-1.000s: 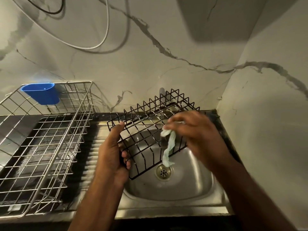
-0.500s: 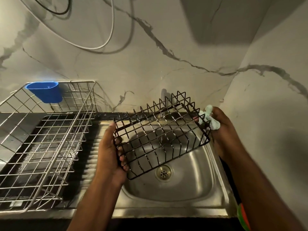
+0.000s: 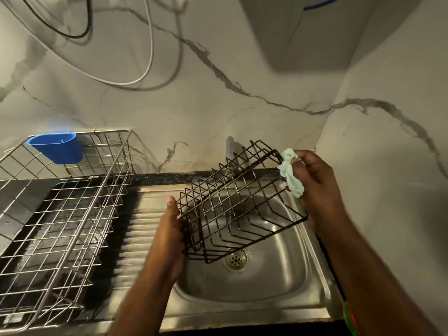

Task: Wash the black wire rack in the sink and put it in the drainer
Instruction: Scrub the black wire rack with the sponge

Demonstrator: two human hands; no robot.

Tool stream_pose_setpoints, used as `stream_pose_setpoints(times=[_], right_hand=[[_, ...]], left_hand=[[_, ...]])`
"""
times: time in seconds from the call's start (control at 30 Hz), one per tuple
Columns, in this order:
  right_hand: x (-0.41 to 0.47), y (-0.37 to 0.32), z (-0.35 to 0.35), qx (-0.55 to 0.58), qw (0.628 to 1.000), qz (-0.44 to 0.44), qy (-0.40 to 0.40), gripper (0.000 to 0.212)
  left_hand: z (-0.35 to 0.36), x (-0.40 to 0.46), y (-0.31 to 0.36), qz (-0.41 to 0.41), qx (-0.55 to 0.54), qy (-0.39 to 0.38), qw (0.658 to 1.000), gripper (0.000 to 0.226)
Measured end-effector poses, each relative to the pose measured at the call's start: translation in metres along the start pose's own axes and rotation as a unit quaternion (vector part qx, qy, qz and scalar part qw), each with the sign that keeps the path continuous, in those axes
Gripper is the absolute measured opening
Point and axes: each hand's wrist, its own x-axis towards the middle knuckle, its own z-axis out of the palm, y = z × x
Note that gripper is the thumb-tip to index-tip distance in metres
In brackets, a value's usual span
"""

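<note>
I see black wire rack (image 3: 238,207) tilted above sink (image 3: 254,284), btwn both hands. Left hand (image 3: 169,229) fingers curled round its left edge; right hand (image 3: 315,187) pinches pale green cloth (image 3: 291,175) at rack's right end.

You have the black wire rack (image 3: 238,209) held tilted above the stainless steel sink (image 3: 274,275), far-right corner highest, near-left corner lowest, just above the drain. The silver wire drainer (image 3: 60,214) stands on the draining board at the sink's left edge.
</note>
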Motion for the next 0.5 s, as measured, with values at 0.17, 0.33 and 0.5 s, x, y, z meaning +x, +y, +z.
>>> stream_pose_setpoints(times=[0.17, 0.33, 0.5], right_hand=[[-0.005, 0.005, 0.011, -0.14, 0.989, -0.032, -0.026, 0.014], [-0.015, 0.014, 0.027, -0.289, 0.955, -0.058, -0.021, 0.009], [-0.017, 0.017, 0.034, -0.345, 0.937, -0.046, -0.024, 0.018]], left_hand=[[0.007, -0.01, 0.001, 0.273, 0.209, 0.0, 0.939, 0.058], [0.035, -0.03, 0.008, 0.465, 0.393, -0.057, 0.791, 0.043], [0.044, -0.039, -0.012, 0.544, 0.409, -0.047, 0.731, 0.036]])
